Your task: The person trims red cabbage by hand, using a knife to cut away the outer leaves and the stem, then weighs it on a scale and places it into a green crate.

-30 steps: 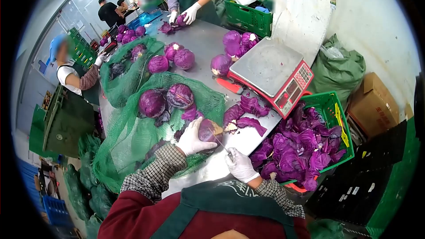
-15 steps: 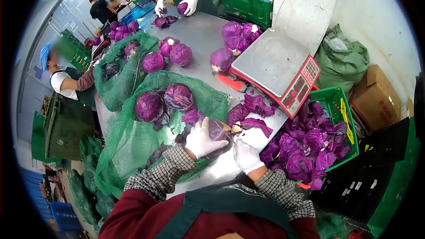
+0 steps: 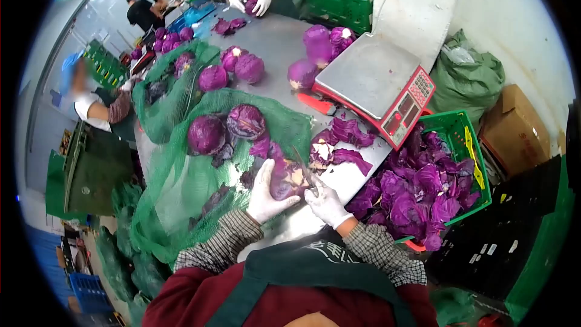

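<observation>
Nearest, the L hand (image 3: 267, 195), in a white glove, is grasping a purple cabbage (image 3: 284, 183), thumb on the near side & fingers on the far side. The R hand (image 3: 327, 203), also gloved, has its fingers clenched on a knife (image 3: 302, 161), thin blade up by the cabbage's pale stem end; handle's hidden. Can't tell if the blade is touching or just beside it. The cabbage is on the tabletop (image 3: 275, 39) right in front of the person, at the R edge of a green net (image 3: 181, 188).

It'll prob. feel heavy for its size, hard & stiff inside, w/ thin outer leaves that rip easily. Smooth skin, so maybe a bit slippery. Best to hold the round side w/ a wide hand, away from the stem end & blade, not by loose leaf tips b/c they could tear off.

Bit farther, 2 round cabbages (image 3: 206, 135) sit side by side on the net. Loose leaves (image 3: 351, 133) lie to the R, & past the tabletop's edge a green crate (image 3: 446, 122) is piled w/ more.

Farther: a red scale (image 3: 369, 79), cabbages (image 3: 302, 74) by its L side, 3 more mid-tabletop. At the far end, another person's gloved hands (image 3: 264, 0) hold a small cabbage (image 3: 250, 6).
</observation>
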A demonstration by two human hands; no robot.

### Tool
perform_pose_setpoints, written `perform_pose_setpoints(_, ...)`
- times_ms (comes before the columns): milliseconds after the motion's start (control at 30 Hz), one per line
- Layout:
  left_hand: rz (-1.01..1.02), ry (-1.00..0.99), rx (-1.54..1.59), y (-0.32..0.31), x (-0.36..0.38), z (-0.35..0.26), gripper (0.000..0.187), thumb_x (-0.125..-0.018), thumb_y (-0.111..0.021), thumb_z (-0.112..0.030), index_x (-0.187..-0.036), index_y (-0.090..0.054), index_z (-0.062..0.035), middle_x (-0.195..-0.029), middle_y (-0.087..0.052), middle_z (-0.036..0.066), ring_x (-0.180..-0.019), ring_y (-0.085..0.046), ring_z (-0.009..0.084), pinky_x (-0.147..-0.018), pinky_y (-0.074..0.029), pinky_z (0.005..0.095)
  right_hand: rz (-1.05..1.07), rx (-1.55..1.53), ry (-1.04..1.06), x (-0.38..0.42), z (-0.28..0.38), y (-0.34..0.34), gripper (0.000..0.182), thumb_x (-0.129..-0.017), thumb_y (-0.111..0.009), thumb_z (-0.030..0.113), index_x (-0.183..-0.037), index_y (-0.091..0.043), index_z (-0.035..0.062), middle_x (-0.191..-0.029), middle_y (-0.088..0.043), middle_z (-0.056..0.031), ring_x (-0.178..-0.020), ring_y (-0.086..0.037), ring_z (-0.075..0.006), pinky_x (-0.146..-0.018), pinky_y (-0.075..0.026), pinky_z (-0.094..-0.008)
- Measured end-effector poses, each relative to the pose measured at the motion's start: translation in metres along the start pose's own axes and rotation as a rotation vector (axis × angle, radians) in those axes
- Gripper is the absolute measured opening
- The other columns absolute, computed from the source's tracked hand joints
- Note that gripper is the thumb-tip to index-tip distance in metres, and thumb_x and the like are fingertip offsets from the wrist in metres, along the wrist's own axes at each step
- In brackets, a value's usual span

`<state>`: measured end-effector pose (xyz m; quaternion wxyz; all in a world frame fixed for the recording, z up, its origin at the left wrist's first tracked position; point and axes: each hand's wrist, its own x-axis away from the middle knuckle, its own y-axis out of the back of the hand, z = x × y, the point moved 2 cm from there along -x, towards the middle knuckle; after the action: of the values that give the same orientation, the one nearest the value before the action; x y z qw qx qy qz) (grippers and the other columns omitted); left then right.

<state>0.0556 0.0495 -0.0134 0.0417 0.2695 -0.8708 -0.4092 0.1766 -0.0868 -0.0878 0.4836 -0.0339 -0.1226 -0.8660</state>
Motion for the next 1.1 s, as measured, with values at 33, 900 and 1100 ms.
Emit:
perform_pose_setpoints(33,-0.04,-0.008,0.074,-0.01,0.005,0.004,0.113,-0.059,-0.085,-0.041,-0.141,-0.022,0.0066,-0.142,-0.028,0.026,-0.135,-0.028,0.0367,-0.112,-0.023,0.0414,-0.067,0.024,0.077,0.004,0.01,0.01,0.052,-0.087,-0.056,0.022,-0.134,-0.043,0.0034,-0.093,-0.065,-0.0162,-0.079,-0.064,-0.0294,-0.074,-0.05,-0.0361)
perform_pose_setpoints(900,0.067,-0.287,0.03,-0.04,0.01,-0.039,0.11,-0.059,-0.083,-0.036,-0.139,-0.021,0.007,-0.137,-0.033,0.029,-0.127,-0.038,0.0416,-0.106,-0.034,0.0444,-0.655,0.853,0.654,0.003,-0.047,0.09,0.035,-0.096,-0.05,0.029,-0.116,-0.052,0.0006,-0.074,-0.058,-0.0147,-0.064,-0.06,-0.0296,-0.061,-0.051,-0.0353)
perform_pose_setpoints(1100,0.274,0.083,0.537,-0.014,0.029,0.009,0.117,-0.06,-0.086,-0.029,-0.144,-0.012,0.0049,-0.142,-0.03,0.022,-0.133,-0.033,0.0321,-0.111,-0.028,0.0403,-0.766,-0.744,-0.107,0.065,-0.038,0.127,0.017,-0.096,-0.052,0.028,-0.093,-0.052,0.0117,-0.067,-0.061,-0.0072,-0.033,-0.045,-0.0116,-0.029,-0.035,-0.0278)
